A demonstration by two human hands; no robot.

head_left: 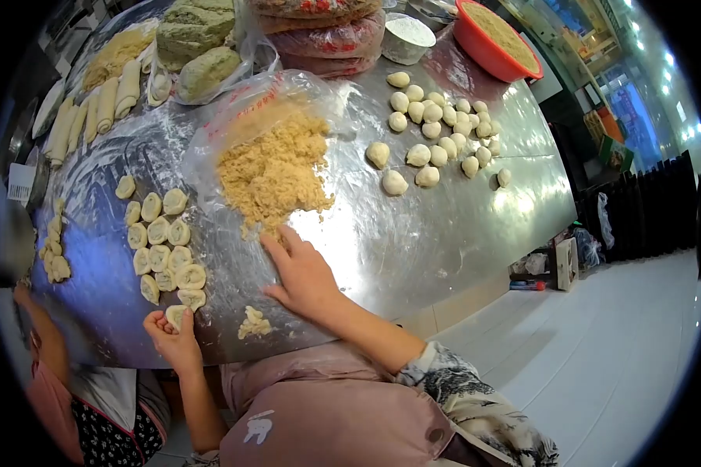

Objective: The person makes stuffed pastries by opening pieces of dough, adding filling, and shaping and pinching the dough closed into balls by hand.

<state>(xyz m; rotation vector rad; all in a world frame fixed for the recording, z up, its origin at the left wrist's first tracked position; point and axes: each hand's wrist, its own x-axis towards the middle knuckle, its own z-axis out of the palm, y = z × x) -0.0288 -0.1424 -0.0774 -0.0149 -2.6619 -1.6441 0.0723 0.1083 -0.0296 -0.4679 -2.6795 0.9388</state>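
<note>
While the left hand (181,349) clamps its fingers on a dough piece (176,314), near left on the worktop (413,249), the right hand (308,282), fingers apart, touches crumbly mixture (273,167); gentle pressure should spare the dough

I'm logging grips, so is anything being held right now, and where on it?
The left hand holds a dough piece by its edge, between thumb and fingers.

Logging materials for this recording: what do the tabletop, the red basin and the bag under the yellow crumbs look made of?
Tabletop: metal, likely steel, smooth; bright glare.
Basin: probably plastic, glossy; evenly coloured thick rim.
Bag: thin clear plastic, crinkled; see-through with red print.
</note>
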